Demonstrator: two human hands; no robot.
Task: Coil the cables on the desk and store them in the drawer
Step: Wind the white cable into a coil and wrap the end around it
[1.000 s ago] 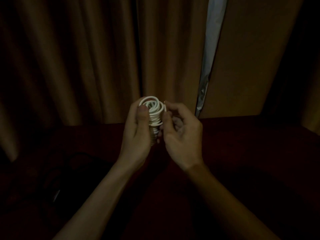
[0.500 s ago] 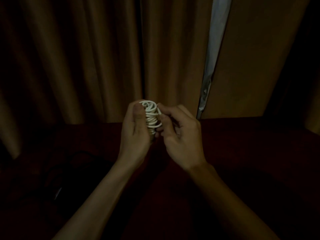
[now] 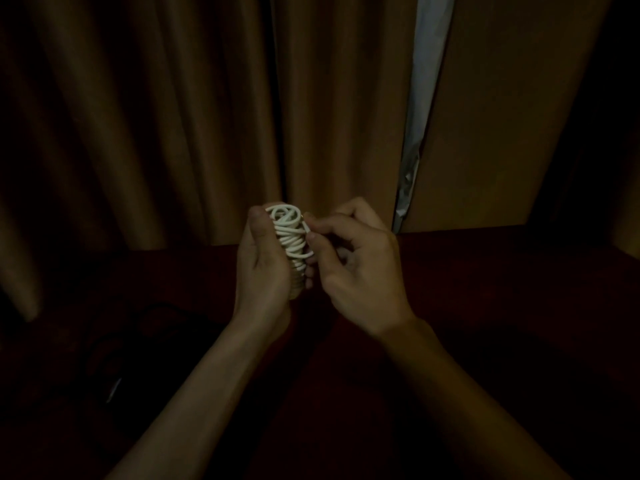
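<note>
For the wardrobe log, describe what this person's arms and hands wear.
The left hand and right hand are bare: no gloves, and no ring or watch shows in the dim light. Both forearms are uncovered; no sleeve in view.

A dim domestic room is suggested, though its kind cannot be fixed. Heavy brown curtains are hung in folds behind the fingers, and a pale strip is seen in a gap up to their right. A dark red table is spread below them, with black cables heaped down to their left.
</note>
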